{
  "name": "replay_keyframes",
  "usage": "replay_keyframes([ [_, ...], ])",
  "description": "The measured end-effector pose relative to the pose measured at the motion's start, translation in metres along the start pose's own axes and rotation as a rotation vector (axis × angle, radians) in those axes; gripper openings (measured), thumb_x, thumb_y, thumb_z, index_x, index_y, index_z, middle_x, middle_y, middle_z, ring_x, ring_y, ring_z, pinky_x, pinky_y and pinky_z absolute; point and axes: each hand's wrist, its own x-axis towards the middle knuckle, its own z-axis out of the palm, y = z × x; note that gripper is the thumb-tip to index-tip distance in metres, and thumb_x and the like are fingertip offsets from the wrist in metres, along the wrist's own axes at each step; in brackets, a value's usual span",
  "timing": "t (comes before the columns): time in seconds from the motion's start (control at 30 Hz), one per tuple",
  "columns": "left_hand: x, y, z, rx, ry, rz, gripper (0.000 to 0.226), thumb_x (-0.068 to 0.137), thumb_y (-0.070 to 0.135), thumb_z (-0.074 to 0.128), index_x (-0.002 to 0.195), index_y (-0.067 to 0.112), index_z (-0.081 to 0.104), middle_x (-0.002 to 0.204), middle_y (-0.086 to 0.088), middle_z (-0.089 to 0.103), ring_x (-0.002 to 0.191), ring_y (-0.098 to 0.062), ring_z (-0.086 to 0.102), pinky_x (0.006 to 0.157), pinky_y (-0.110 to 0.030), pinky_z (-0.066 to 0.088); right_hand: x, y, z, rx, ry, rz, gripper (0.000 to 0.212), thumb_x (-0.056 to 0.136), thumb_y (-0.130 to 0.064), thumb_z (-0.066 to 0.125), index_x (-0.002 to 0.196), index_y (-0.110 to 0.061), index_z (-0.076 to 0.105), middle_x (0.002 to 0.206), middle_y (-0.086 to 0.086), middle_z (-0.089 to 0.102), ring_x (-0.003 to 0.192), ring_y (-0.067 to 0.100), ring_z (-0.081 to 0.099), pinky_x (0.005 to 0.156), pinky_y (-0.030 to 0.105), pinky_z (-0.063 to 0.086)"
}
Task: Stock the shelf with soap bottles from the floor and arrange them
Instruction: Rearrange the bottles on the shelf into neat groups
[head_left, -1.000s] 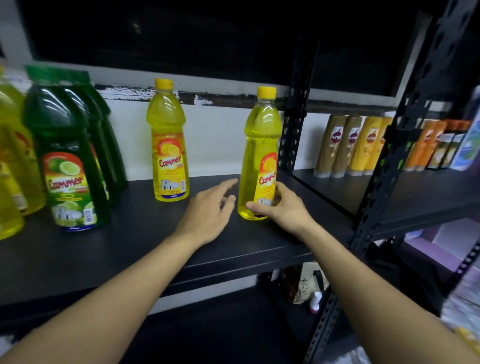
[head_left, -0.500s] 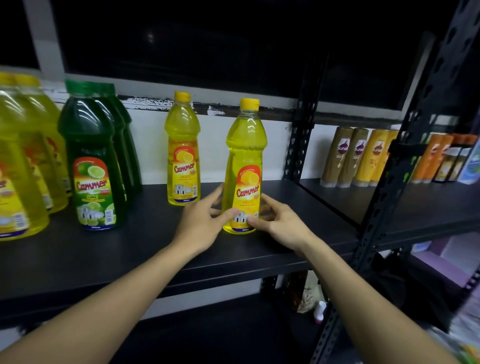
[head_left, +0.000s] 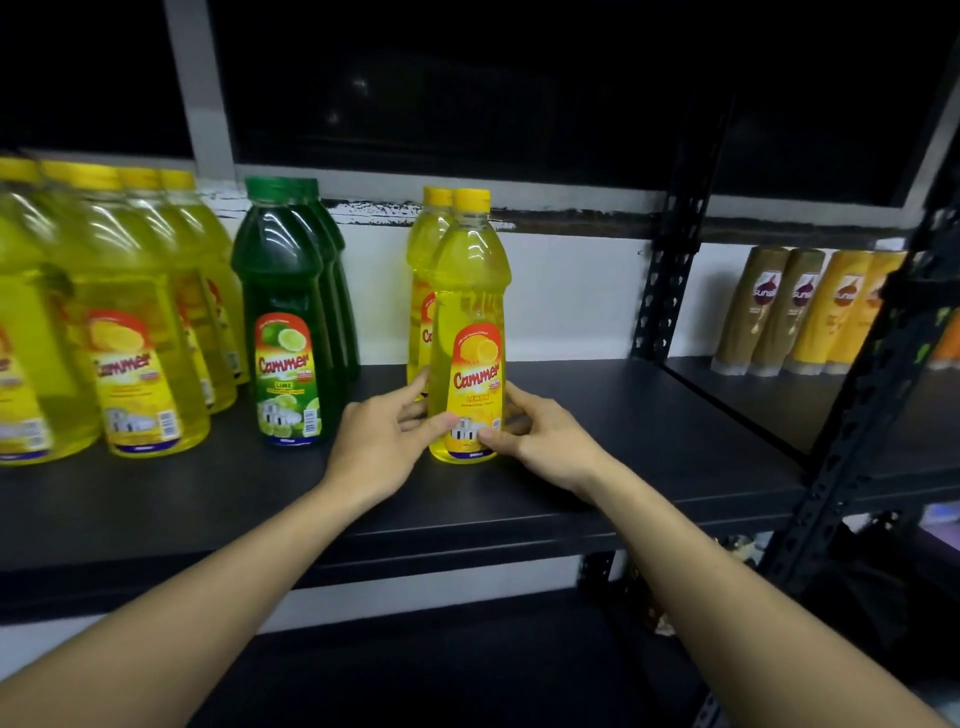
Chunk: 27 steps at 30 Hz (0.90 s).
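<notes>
A yellow lemon soap bottle (head_left: 469, 312) stands upright on the black shelf (head_left: 597, 452), directly in front of a second yellow bottle (head_left: 423, 280). My left hand (head_left: 382, 441) holds its lower left side, thumb on the label. On the lower right side, my right hand (head_left: 540, 441) grips it with thumb and fingers round the base. To the left stands a row of green lime bottles (head_left: 283, 332), and further left several larger yellow bottles (head_left: 130, 338).
A black perforated upright (head_left: 667, 270) divides this shelf from the adjoining one, where several brown and orange shampoo bottles (head_left: 795, 312) stand. Another black upright (head_left: 852, 426) runs diagonally at the right. A lower shelf lies dark beneath my arms.
Both hands slid the front yellow bottle leftward until it lines up in front of the rear yellow one. My left hand went from hovering to holding it.
</notes>
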Motion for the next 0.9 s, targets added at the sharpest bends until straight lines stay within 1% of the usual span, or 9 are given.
replay_keyframes([
  [0.07, 0.001, -0.004, -0.006, 0.005, 0.008, 0.001, 0.071, 0.083, 0.029, 0.079, 0.147, 0.025, 0.047, 0.124, -0.002, 0.070, 0.092, 0.012, 0.062, 0.076, 0.002, 0.044, 0.004, -0.007, 0.006, -0.010, -0.010, 0.004, 0.048, 0.092, -0.041, 0.068, 0.137, -0.039, 0.052, 0.118, -0.012, 0.070, 0.105, 0.006, 0.064, 0.101, 0.033, 0.049],
  [0.2, 0.003, -0.009, -0.015, 0.050, 0.019, 0.002, 0.069, 0.086, 0.030, 0.076, 0.147, 0.028, 0.045, 0.122, 0.004, 0.070, 0.101, 0.010, 0.061, 0.083, 0.000, 0.045, 0.009, -0.012, 0.016, -0.013, 0.002, -0.002, 0.047, 0.093, -0.038, 0.068, 0.137, -0.037, 0.053, 0.116, -0.012, 0.071, 0.103, 0.002, 0.064, 0.095, 0.027, 0.048],
  [0.3, 0.008, -0.012, -0.020, 0.107, 0.022, -0.011, 0.064, 0.088, 0.032, 0.074, 0.146, 0.027, 0.048, 0.120, 0.004, 0.071, 0.102, 0.008, 0.061, 0.074, 0.006, 0.039, 0.014, -0.013, 0.023, -0.031, 0.037, -0.010, 0.045, 0.091, -0.040, 0.069, 0.134, -0.037, 0.054, 0.114, -0.011, 0.072, 0.100, 0.003, 0.064, 0.089, 0.024, 0.047],
  [0.37, 0.012, -0.015, -0.023, 0.145, 0.032, -0.011, 0.059, 0.088, 0.034, 0.073, 0.142, 0.024, 0.054, 0.120, 0.001, 0.071, 0.107, 0.000, 0.063, 0.076, 0.002, 0.039, 0.020, -0.011, 0.029, -0.045, 0.070, -0.002, 0.045, 0.090, -0.044, 0.070, 0.132, -0.039, 0.055, 0.113, -0.008, 0.071, 0.100, 0.006, 0.065, 0.091, 0.030, 0.051],
  [0.47, 0.016, -0.019, -0.023, 0.157, 0.057, -0.001, 0.051, 0.087, 0.036, 0.073, 0.134, 0.019, 0.063, 0.116, 0.000, 0.073, 0.102, -0.005, 0.069, 0.088, -0.021, 0.054, 0.031, -0.006, 0.038, -0.103, 0.109, 0.006, 0.047, 0.088, -0.052, 0.067, 0.131, -0.044, 0.050, 0.117, 0.001, 0.064, 0.104, 0.017, 0.064, 0.096, 0.041, 0.053],
  [0.53, 0.019, -0.022, -0.020, 0.174, 0.080, 0.006, 0.045, 0.087, 0.036, 0.073, 0.128, 0.018, 0.068, 0.112, 0.000, 0.074, 0.095, -0.007, 0.072, 0.087, -0.029, 0.058, 0.036, -0.005, 0.040, -0.136, 0.123, 0.002, 0.047, 0.091, -0.048, 0.065, 0.135, -0.041, 0.048, 0.118, 0.004, 0.059, 0.106, 0.021, 0.062, 0.097, 0.041, 0.052],
  [0.73, 0.026, -0.027, -0.011, 0.239, 0.181, 0.030, 0.033, 0.086, 0.041, 0.074, 0.110, 0.020, 0.078, 0.095, 0.002, 0.078, 0.083, -0.002, 0.072, 0.078, -0.028, 0.060, 0.044, -0.001, 0.041, -0.219, 0.184, -0.014, 0.043, 0.096, -0.041, 0.060, 0.136, -0.030, 0.048, 0.114, 0.005, 0.057, 0.106, 0.021, 0.059, 0.087, 0.031, 0.046],
  [0.83, 0.026, -0.027, -0.009, 0.261, 0.222, 0.017, 0.032, 0.084, 0.046, 0.075, 0.101, 0.019, 0.080, 0.083, 0.005, 0.078, 0.073, -0.001, 0.071, 0.073, -0.029, 0.060, 0.043, 0.001, 0.043, -0.200, 0.222, -0.039, 0.043, 0.094, -0.042, 0.063, 0.134, -0.032, 0.050, 0.117, 0.000, 0.062, 0.108, 0.017, 0.060, 0.090, 0.032, 0.050],
  [0.9, 0.024, -0.026, -0.008, 0.295, 0.230, 0.028, 0.032, 0.084, 0.043, 0.076, 0.103, 0.019, 0.080, 0.087, 0.005, 0.078, 0.076, -0.001, 0.071, 0.075, -0.028, 0.059, 0.041, 0.001, 0.045, -0.167, 0.274, -0.067, 0.048, 0.091, -0.042, 0.068, 0.134, -0.035, 0.049, 0.120, -0.006, 0.065, 0.108, 0.013, 0.062, 0.091, 0.037, 0.055],
])
